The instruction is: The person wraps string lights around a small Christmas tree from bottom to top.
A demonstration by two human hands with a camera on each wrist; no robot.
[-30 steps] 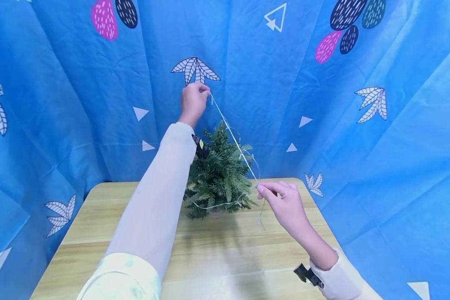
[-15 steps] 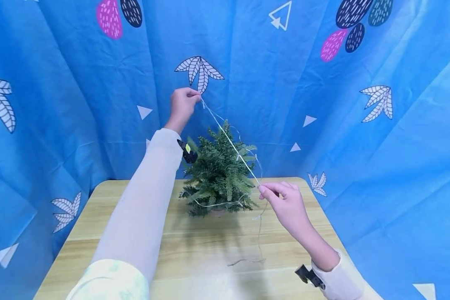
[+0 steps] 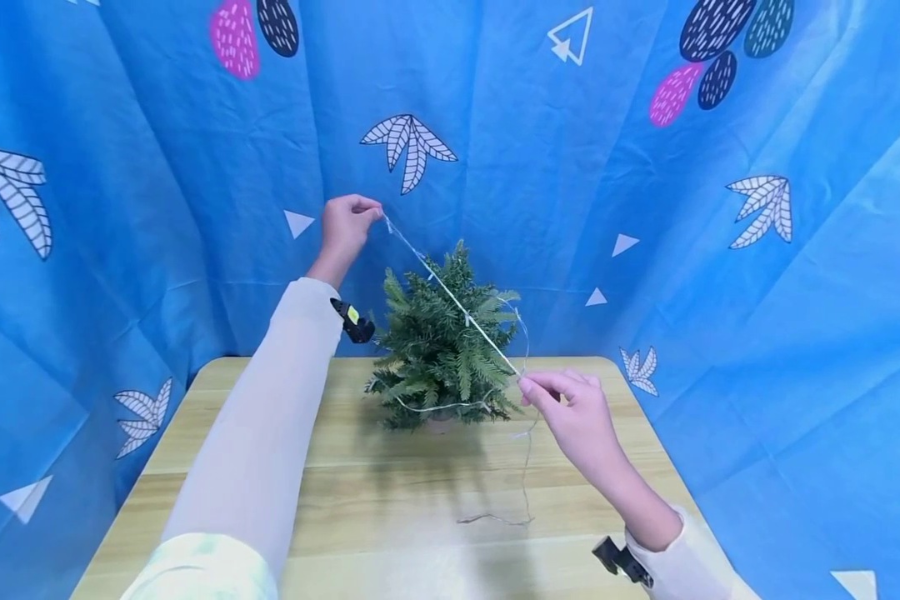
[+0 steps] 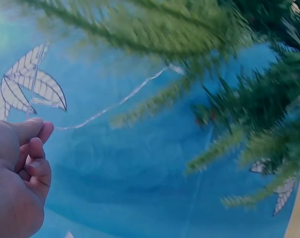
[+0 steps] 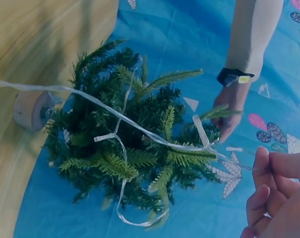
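Observation:
A small artificial Christmas tree [image 3: 438, 342] stands on the table, a string of clear fairy lights [image 3: 450, 292] drawn taut across its front. My left hand [image 3: 345, 229] pinches the string at the upper left, beyond the treetop. Thumb and forefinger of my right hand [image 3: 570, 408] pinch it lower down, right of the branches. In the left wrist view the left hand [image 4: 21, 163] holds the wire [image 4: 115, 104] close to a tiny bulb. The right wrist view has the right hand [image 5: 281, 191] gripping the wire beside the tree [image 5: 125, 134], whose round wooden base [image 5: 30, 111] shows.
The wooden table [image 3: 390, 517] carries the tree near its back edge. A loose wire tail [image 3: 495, 521] hangs below the right hand toward the tabletop. Blue patterned cloth [image 3: 570, 192] encloses the back and sides. Each wrist wears a small black camera [image 3: 356, 323].
My left hand has moved left and down, swinging the taut light string lower across the treetop. The right hand stays nearly in place. The loose tail came to trail over the table.

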